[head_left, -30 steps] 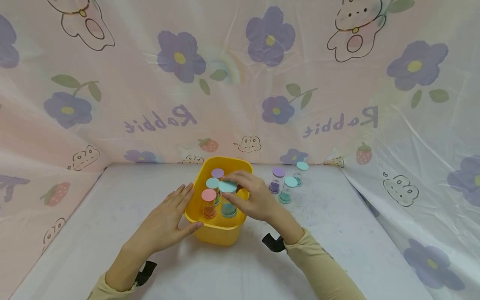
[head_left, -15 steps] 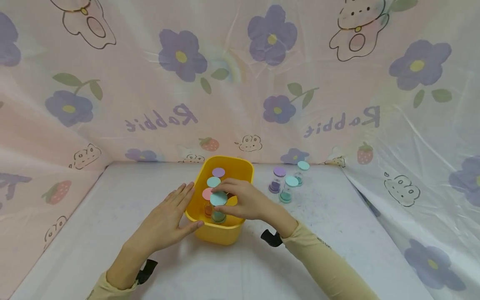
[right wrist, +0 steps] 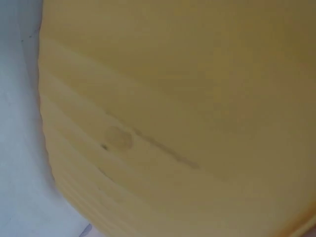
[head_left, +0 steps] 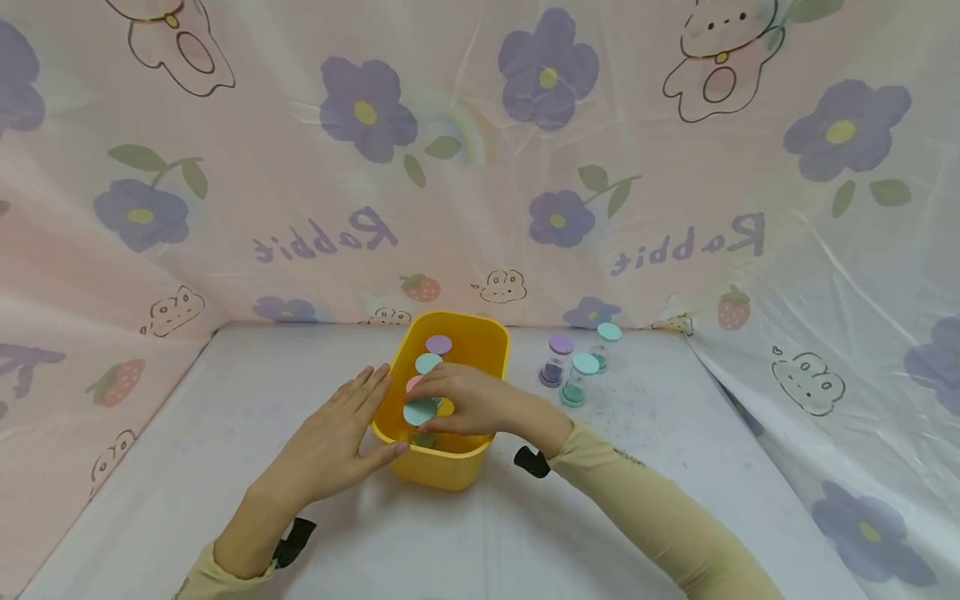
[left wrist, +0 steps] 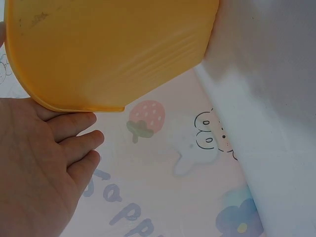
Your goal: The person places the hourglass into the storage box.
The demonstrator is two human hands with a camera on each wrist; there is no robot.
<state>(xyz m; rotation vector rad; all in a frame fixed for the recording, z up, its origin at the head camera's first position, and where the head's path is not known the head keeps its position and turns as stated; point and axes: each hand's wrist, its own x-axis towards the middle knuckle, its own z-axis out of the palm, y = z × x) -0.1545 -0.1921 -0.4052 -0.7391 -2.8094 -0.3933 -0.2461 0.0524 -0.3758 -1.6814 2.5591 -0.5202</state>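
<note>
In the head view a yellow plastic bin (head_left: 444, 472) stands on the table. My left hand (head_left: 324, 446) lies along its left side, fingers straight near the rim and thumb at the front corner; the left wrist view shows the hand (left wrist: 42, 163) against the rim. Inside the bin, my right hand (head_left: 472, 402) pinches a sand timer by its light-teal cap (head_left: 420, 412), low at the front left. Behind it stand more timers, with a pink cap (head_left: 414, 383) partly hidden by the fingers, a teal cap (head_left: 428, 363) and a purple cap (head_left: 438, 344).
Right of the bin stand a purple sand timer (head_left: 552, 367) and two teal ones, one nearer (head_left: 574, 386) and one farther back (head_left: 604, 350). A printed cloth (head_left: 480, 192) hangs behind the white table (head_left: 225, 417). The bin's outer wall (right wrist: 173, 108) fills most of the right wrist view.
My right hand has carried the teal sand timer left and toward the bin's front left corner, now overlapping the pink-capped one. The left hand has stayed in place.
</note>
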